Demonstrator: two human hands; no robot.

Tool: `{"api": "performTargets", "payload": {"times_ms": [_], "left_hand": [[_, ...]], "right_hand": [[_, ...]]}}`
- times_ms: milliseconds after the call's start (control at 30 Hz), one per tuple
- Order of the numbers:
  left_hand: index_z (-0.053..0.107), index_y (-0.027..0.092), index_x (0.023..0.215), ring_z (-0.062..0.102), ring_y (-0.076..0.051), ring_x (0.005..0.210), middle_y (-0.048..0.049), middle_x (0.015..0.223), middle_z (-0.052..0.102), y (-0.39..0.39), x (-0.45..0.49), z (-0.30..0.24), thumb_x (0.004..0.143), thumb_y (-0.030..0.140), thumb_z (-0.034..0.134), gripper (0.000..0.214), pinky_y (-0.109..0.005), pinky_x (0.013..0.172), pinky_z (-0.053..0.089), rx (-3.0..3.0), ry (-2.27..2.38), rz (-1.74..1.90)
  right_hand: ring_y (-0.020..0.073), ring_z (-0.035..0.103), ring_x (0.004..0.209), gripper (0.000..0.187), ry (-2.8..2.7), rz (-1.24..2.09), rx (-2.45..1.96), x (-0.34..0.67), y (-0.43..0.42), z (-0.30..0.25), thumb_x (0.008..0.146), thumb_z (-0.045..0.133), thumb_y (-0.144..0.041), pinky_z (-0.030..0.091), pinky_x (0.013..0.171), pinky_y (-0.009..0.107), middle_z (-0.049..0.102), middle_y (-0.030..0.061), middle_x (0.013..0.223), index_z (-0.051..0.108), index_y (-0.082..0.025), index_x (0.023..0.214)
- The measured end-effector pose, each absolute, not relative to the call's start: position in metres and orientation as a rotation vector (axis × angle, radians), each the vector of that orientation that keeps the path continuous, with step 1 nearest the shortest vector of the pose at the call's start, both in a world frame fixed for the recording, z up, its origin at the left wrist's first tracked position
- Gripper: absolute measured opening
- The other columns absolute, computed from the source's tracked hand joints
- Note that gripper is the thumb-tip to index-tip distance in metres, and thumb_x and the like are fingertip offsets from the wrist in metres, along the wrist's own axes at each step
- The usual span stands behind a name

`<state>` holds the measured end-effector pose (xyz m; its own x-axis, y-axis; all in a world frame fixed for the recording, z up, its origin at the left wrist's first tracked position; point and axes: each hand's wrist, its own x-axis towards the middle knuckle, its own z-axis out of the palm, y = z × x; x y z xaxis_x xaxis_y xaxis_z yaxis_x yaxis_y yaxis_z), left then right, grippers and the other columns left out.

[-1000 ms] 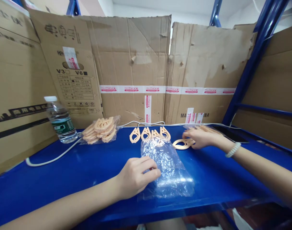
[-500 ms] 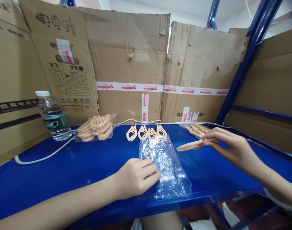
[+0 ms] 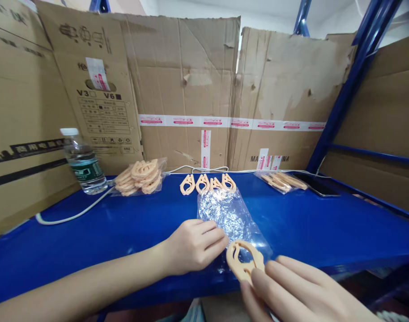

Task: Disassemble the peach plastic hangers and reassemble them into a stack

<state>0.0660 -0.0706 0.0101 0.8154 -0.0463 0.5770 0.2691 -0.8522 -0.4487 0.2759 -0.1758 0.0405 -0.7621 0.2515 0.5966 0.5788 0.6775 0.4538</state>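
Note:
In my right hand (image 3: pixel 291 288), a beige folded travel hanger (image 3: pixel 240 264) is pinched between thumb and fingers, held above the near end of a clear plastic bag (image 3: pixel 224 210). The bag lies flat on the blue surface. My left hand (image 3: pixel 196 246) rests on the bag's left side with curled fingers gripping its film; the fingertips are partly hidden. At the bag's far end, several more beige hangers (image 3: pixel 203 183) stand in a row, the bag's edge overlapping some of them.
A bagged pile of hangers (image 3: pixel 140 176) lies back left beside a water bottle (image 3: pixel 85 163). Another bagged bundle (image 3: pixel 280 181) and a dark phone (image 3: pixel 317 185) lie back right. A white cable (image 3: pixel 73 217) crosses the blue shelf (image 3: pixel 140 223); cardboard (image 3: pixel 181 85) walls the back.
My right hand has moved from the back right to the near middle, bringing the hanger over the bag and turning its face into view. The phone is uncovered. My left hand stays on the bag.

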Motion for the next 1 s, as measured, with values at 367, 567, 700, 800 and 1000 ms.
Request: {"api": "performTargets", "payload": {"times_ms": [367, 567, 700, 800, 1000], "left_hand": [[0.067, 0.010, 0.092, 0.065, -0.018, 0.070, -0.0067, 0.078, 0.071, -0.071, 0.067, 0.010, 0.096, 0.012, 0.046, 0.022, -0.027, 0.056, 0.051, -2.439, -0.184, -0.833], [0.067, 0.012, 0.092, 0.064, -0.016, 0.069, -0.0065, 0.076, 0.069, -0.071, 0.067, 0.011, 0.095, 0.011, 0.047, 0.020, -0.025, 0.058, 0.050, -2.429, -0.176, -0.824], [0.067, 0.012, 0.090, 0.063, -0.016, 0.068, -0.0064, 0.075, 0.069, -0.071, 0.067, 0.011, 0.095, 0.011, 0.046, 0.022, -0.025, 0.056, 0.049, -2.426, -0.173, -0.796], [0.068, 0.012, 0.088, 0.062, -0.016, 0.068, -0.0060, 0.075, 0.068, -0.071, 0.067, 0.010, 0.096, 0.011, 0.044, 0.025, -0.025, 0.056, 0.048, -2.428, -0.172, -0.788], [0.067, 0.012, 0.083, 0.058, -0.015, 0.063, -0.0030, 0.071, 0.065, -0.069, 0.069, 0.011, 0.095, 0.010, 0.045, 0.026, -0.028, 0.049, 0.040, -2.459, -0.182, -0.767]], "right_hand": [[0.0271, 0.067, 0.079, 0.033, -2.484, -1.179, -0.705, 0.271, -0.157, 0.024, 0.084, 0.045, -0.008, 0.057, 0.063, 0.036, 0.071, 0.0178, 0.096, 0.071, -0.003, 0.105], [0.0243, 0.057, 0.062, 0.028, -2.399, -1.149, -0.801, 0.268, -0.148, 0.014, 0.078, 0.044, -0.006, 0.049, 0.056, 0.038, 0.065, 0.0143, 0.071, 0.072, -0.008, 0.075], [0.0258, 0.056, 0.069, 0.028, -2.336, -1.189, -0.840, 0.266, -0.137, 0.010, 0.080, 0.046, -0.005, 0.044, 0.061, 0.038, 0.063, 0.0129, 0.069, 0.068, -0.012, 0.065], [0.0253, 0.054, 0.071, 0.028, -2.310, -1.202, -0.855, 0.266, -0.129, 0.008, 0.081, 0.047, -0.003, 0.040, 0.063, 0.038, 0.062, 0.0126, 0.069, 0.066, -0.012, 0.062], [0.0240, 0.053, 0.070, 0.033, -2.294, -1.187, -0.865, 0.267, -0.121, 0.005, 0.084, 0.045, -0.001, 0.035, 0.062, 0.036, 0.062, 0.0124, 0.068, 0.065, -0.012, 0.059]]}}
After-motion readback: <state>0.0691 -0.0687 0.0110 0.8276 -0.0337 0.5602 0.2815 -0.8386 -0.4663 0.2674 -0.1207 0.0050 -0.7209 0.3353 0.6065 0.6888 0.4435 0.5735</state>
